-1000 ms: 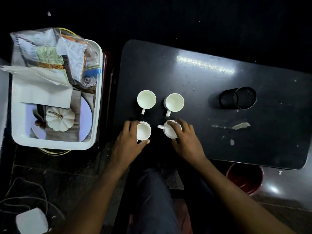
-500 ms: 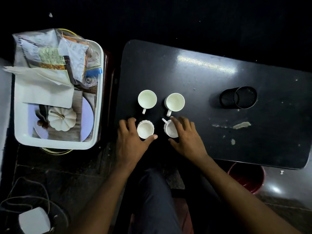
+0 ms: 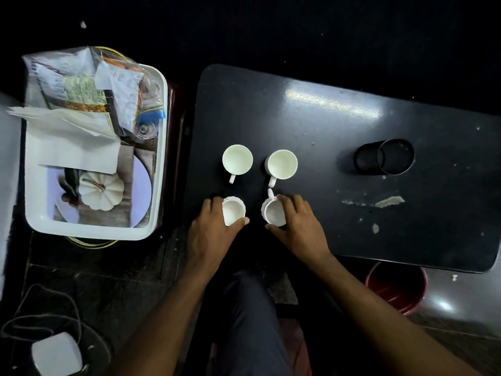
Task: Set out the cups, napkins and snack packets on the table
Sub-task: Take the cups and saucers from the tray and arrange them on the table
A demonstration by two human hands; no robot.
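Four white cups stand in a two-by-two block at the left centre of the frame, on the black table (image 3: 325,126). The far-left cup (image 3: 237,160) and far-right cup (image 3: 282,164) stand free, handles pointing down the frame. The left hand (image 3: 214,232) has its grip closed round the near-left cup (image 3: 233,210), fingers on its left side and thumb across the near edge. The right hand (image 3: 301,226) has its grip wrapped on the near-right cup (image 3: 273,213), fingers over the right rim and thumb below. That cup's handle points up the frame, almost meeting the far-right cup's handle; the near-left cup's handle is hidden, so I cannot tell which way it faces. The step looks like squaring the front pair with the back pair. To do it well, keep both bases flat on the table and turn or slide rather than lift. Leave an even gap between the rows, and swing the near-right handle clear of the one it nearly touches. Release each cup straight upward so the fingers do not drag it out of line. The napkins (image 3: 76,142) and packets (image 3: 81,85) wait in the white tray (image 3: 160,147) at upper left, off the table, so most of the task remains.
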